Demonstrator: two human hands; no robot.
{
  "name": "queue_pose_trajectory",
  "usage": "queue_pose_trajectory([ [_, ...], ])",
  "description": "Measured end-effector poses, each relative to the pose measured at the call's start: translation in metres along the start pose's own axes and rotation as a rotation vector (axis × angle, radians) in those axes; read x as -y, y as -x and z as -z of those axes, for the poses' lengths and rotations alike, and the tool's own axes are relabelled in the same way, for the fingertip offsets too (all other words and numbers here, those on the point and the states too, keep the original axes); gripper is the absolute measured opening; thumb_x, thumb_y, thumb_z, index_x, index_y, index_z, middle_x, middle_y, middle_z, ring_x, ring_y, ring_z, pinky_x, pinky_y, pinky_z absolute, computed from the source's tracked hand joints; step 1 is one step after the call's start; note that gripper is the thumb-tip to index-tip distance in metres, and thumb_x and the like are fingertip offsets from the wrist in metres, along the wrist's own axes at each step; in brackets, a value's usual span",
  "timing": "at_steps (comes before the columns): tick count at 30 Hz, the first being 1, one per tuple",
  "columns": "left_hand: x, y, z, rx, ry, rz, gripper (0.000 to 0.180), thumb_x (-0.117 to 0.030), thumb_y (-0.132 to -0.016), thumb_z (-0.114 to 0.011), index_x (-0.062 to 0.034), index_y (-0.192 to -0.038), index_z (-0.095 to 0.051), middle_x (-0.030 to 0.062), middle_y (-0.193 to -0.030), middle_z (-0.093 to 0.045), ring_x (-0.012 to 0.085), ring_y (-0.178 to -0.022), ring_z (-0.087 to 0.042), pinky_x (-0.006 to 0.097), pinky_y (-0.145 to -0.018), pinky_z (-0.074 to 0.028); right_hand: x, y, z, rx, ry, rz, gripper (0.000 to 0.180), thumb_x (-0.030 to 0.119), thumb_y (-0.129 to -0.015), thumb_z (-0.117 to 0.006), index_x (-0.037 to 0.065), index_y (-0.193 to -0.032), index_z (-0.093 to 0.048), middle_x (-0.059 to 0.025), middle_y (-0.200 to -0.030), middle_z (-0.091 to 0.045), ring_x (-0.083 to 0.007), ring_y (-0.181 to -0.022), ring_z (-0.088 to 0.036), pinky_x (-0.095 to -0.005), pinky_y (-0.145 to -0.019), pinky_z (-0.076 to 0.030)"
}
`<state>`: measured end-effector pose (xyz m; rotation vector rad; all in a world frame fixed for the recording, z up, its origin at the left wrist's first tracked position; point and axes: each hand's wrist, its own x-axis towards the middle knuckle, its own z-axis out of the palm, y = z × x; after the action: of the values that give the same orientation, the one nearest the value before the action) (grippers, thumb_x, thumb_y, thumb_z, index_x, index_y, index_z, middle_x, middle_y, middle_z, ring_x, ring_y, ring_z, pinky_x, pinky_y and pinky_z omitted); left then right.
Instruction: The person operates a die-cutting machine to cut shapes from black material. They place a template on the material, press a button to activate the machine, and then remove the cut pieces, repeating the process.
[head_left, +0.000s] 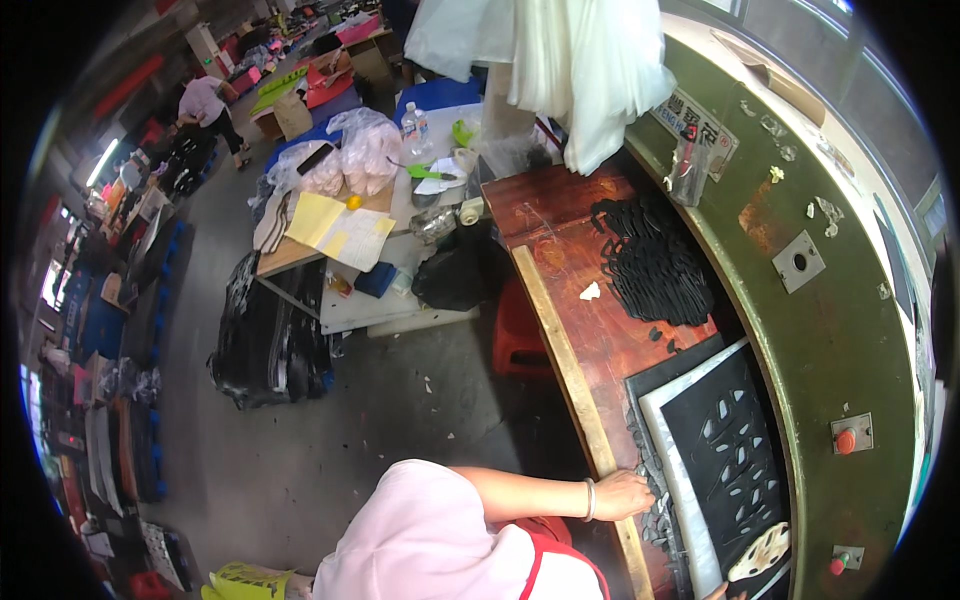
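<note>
My left hand [622, 495], with a bangle at the wrist, rests over the table's wooden edge strip. Its fingers curl down at a row of small dark scraps [650, 470]; what they hold, if anything, is hidden. Just beyond lies a black sheet [735, 430] with several cut-out openings, on a white board [668, 440]. A cream-coloured cutting die [760, 552] with dark holes sits at the sheet's near end. Only a bit of my right hand [718, 592] shows at the lower edge, close to the die; its grip cannot be made out.
Black cut strips [655, 260] are heaped at the far end of the reddish table [550, 230]. A green machine body [800, 260] with red buttons curves along the right. White sheeting [560, 70] hangs above. A cluttered side table [350, 310] and a distant person [205, 105] are left.
</note>
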<state>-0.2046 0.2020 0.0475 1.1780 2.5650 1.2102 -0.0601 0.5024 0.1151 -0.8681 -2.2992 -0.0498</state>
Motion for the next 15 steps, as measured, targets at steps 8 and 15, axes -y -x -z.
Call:
queue_pose_trajectory([
  [8, -0.031, -0.004, 0.019, -0.203, 0.029, -0.092, 0.021, -0.024, -0.09, -0.056, -0.0082, -0.077, -0.054, 0.0078, -0.067, -0.054, 0.027, -0.072, -0.058, 0.041, -0.062, -0.044, -0.017, -0.002, -0.032, 0.287, 0.327, 0.302, 0.105, 0.068, -0.063, -0.074, 0.001, -0.137, -0.044, -0.0219, -0.116, -0.063, -0.0388, -0.096, -0.064, -0.0468, -0.079, -0.051],
  [15, -0.053, -0.032, -0.025, -0.143, -0.063, -0.272, 0.04, -0.025, -0.083, -0.064, -0.0082, -0.118, -0.057, 0.0163, -0.126, -0.051, 0.032, -0.128, -0.042, 0.055, -0.11, -0.026, -0.008, 0.025, 0.028, 0.358, -0.77, -0.239, 0.088, 0.01, -0.068, -0.078, 0.004, -0.143, -0.032, -0.0193, -0.128, -0.052, -0.0292, -0.112, -0.054, -0.0438, -0.082, -0.053],
])
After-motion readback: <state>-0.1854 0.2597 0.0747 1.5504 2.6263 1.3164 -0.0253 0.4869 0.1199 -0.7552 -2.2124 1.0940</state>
